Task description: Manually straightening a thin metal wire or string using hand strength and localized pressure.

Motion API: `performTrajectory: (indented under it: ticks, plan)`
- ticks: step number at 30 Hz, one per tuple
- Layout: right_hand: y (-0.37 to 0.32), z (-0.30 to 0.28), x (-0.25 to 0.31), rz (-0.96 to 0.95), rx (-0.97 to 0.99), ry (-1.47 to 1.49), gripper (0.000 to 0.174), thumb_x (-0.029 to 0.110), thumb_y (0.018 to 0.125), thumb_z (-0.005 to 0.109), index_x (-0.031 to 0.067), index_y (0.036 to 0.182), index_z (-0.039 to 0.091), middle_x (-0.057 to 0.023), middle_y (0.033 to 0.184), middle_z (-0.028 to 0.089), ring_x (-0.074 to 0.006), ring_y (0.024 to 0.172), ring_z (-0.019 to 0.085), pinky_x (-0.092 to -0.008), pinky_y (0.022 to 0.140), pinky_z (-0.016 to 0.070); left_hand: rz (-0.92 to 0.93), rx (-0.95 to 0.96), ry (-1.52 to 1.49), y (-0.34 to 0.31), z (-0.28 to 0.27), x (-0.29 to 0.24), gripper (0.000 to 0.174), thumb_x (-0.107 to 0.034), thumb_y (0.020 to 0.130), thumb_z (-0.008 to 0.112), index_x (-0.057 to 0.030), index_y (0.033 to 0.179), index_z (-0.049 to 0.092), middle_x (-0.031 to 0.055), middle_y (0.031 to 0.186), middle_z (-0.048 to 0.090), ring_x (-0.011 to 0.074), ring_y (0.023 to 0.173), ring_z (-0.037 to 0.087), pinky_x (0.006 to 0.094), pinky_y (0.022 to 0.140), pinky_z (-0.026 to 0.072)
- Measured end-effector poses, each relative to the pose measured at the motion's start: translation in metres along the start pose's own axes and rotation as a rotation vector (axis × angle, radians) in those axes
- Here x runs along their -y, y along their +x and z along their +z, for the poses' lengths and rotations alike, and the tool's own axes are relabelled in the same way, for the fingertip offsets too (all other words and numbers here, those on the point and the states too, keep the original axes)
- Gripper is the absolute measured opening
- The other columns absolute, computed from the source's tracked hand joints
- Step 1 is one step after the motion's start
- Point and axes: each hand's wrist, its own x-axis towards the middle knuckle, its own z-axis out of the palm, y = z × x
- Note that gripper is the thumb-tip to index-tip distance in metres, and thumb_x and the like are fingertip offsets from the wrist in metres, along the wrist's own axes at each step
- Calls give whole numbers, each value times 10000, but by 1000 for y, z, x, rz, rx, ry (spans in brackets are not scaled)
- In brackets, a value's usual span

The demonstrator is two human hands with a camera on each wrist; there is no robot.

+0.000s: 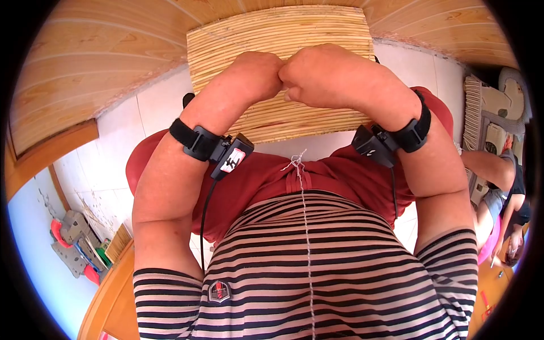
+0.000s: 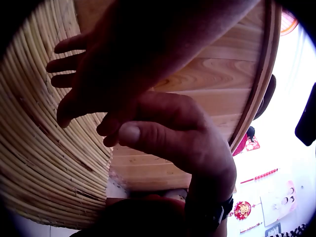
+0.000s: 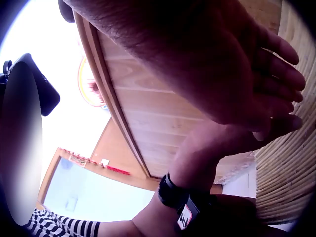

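A mat of thin straw-coloured reeds (image 1: pixel 306 122) lies flat in front of the person. Over its middle, the left hand (image 1: pixel 258 73) and right hand (image 1: pixel 317 73) come together, backs up, thumb sides side by side. In the left wrist view, three outer fingers of the left hand (image 2: pixel 94 79) stretch out over the reeds, the index bent downward. Beside it the right hand (image 2: pixel 185 136) brings its thumb close to its fingertips. The right wrist view has the right hand's outer fingers spread and loosely bent. Whether thumb and index pinch something thin, I cannot tell.
Wood panelling (image 1: pixel 113 51) rises behind the mat, above white floor tiles (image 1: pixel 122 122). The person's red trousers (image 1: pixel 243 195) border its near edge, with a white drawstring (image 1: pixel 296 160) at the waist. Another person (image 1: pixel 507 209) sits at right.
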Motion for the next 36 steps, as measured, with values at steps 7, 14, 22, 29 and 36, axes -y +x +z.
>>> performTrajectory:
  ticks: [7,14,22,29,36]
  plan:
    - [1,-1,-3,5,-12,-24,202,192,838,561,17,822,660,-185,797,648,-363,783,628,-450,715,498,-22,37,0,5,8,-2,262,-273,809,573,-61,917,683,181,924,675,361,855,633,432,726,498]
    - [1,0,-4,-4,-16,-8,207,196,845,558,21,820,666,-186,800,650,-362,777,628,-447,714,499,-14,-8,-3,2,6,-4,260,-246,815,560,-43,882,708,172,899,686,339,858,657,429,748,515]
    - [3,1,-3,67,-7,-58,212,212,859,565,31,883,672,-168,844,661,-342,833,637,-447,743,506,-14,-19,30,8,15,-1,238,-242,819,560,-68,882,712,157,906,690,327,859,660,420,746,519]
    - [2,3,-4,59,29,-94,224,222,861,579,21,905,667,-172,858,661,-349,855,635,-447,757,505,41,92,87,8,16,-11,243,-231,857,520,-83,935,697,117,953,694,306,891,658,401,750,524]
    - [0,-2,-2,61,20,-92,223,212,849,593,24,951,654,-166,910,664,-341,891,635,-441,776,507,-7,107,6,1,17,-21,238,-197,861,496,-97,977,679,121,994,685,300,909,654,403,757,527]
